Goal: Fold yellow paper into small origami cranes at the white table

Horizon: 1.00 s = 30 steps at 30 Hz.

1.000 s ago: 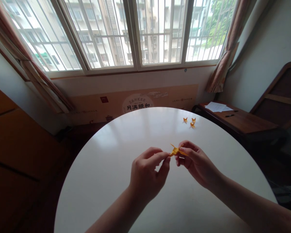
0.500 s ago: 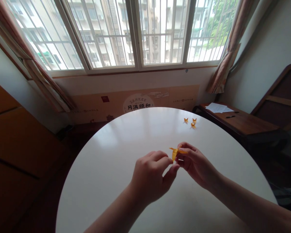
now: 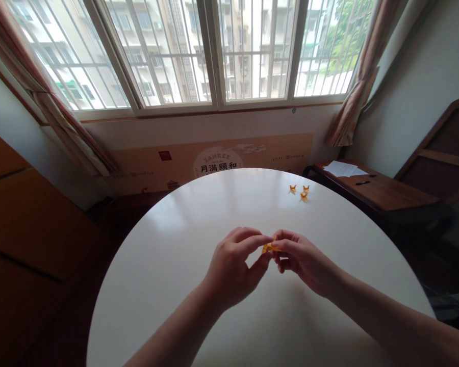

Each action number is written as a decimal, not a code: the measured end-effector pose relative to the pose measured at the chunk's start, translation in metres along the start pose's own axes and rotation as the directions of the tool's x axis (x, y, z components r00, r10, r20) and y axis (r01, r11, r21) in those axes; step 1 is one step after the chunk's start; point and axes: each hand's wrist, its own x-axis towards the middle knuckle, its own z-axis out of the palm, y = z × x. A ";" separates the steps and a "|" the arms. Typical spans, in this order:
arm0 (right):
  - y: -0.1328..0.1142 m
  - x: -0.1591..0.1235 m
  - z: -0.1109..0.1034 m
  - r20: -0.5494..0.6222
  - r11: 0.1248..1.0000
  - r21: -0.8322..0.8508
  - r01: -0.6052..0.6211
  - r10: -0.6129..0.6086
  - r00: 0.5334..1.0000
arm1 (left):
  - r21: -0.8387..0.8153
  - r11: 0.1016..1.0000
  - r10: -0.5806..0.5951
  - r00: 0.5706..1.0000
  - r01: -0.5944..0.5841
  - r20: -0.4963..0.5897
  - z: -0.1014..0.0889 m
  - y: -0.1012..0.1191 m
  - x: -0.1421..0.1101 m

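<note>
Between my two hands, above the white round table (image 3: 156, 285), is a small orange-yellow origami crane (image 3: 268, 248), largely covered by fingers. My right hand (image 3: 296, 255) pinches its right side between thumb and fingers. My left hand (image 3: 237, 265) has its thumb below the folded paper and its index finger over the top, closed on the left part. Three similar paper cranes, a left one (image 3: 292, 188), a right one (image 3: 306, 188) and a nearer one (image 3: 304, 196), stand on the tabletop beyond my right hand.
A brown wooden side table (image 3: 390, 191) with white papers (image 3: 340, 168) and small dark objects stands to the right. Behind the round table are a printed cardboard panel (image 3: 145, 158) and a barred window. An orange-brown cabinet (image 3: 19, 219) is at the left.
My left hand has shifted slightly left and up, its index finger now over the crane. The crane has turned and shows less between the fingers. My right hand has moved slightly left.
</note>
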 end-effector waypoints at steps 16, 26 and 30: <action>-0.004 -0.001 0.003 0.022 0.990 -0.046 0.137 -0.136 0.991 | -0.538 0.734 -0.427 0.898 0.414 0.108 0.009 -0.006 0.004; 0.002 0.000 0.000 0.030 0.943 -0.171 0.285 -0.284 0.958 | -0.744 0.435 -0.560 0.799 0.508 0.218 0.017 -0.003 0.005; 0.002 0.000 0.000 0.014 0.920 -0.225 0.320 -0.325 0.946 | -0.741 0.403 -0.592 0.770 0.538 0.237 0.016 -0.001 0.006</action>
